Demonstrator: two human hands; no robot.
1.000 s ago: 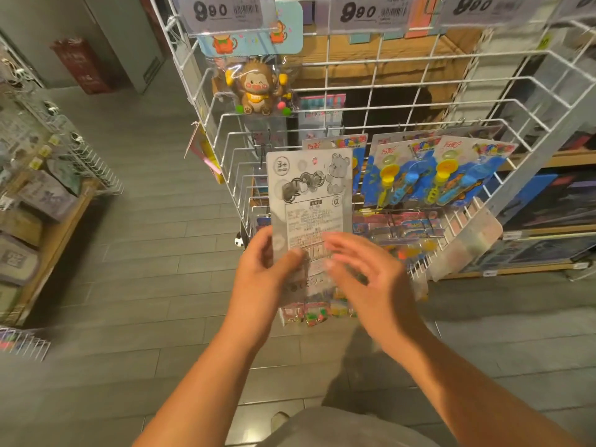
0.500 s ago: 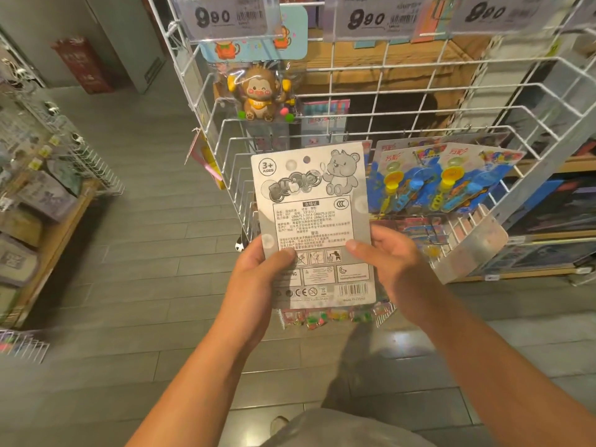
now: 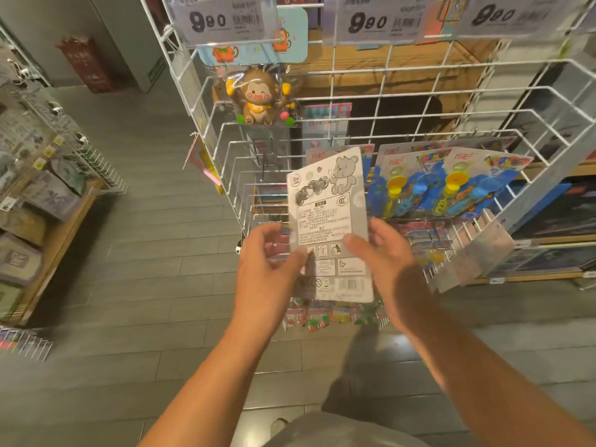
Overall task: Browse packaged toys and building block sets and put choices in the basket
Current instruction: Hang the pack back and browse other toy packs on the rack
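Both hands reach forward at chest height. The right hand (image 3: 385, 262) pinches the right edge of a toy card (image 3: 329, 217), thumb across its printed back. The left hand (image 3: 269, 269) curls loosely at the card's left edge, thumb on it. The card, grey-white with a bear drawing and barcode, stands tilted before the wire rack's (image 3: 403, 91) front edge.

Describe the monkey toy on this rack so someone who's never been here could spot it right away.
Start at the white wire rack and look to its upper left, just under the leftmost 9.90 price tag. There hangs the monkey toy: a brown, winking figure in clear packaging under a light blue card. Unlike the flat blue blister cards lower right, it is a plump figure.
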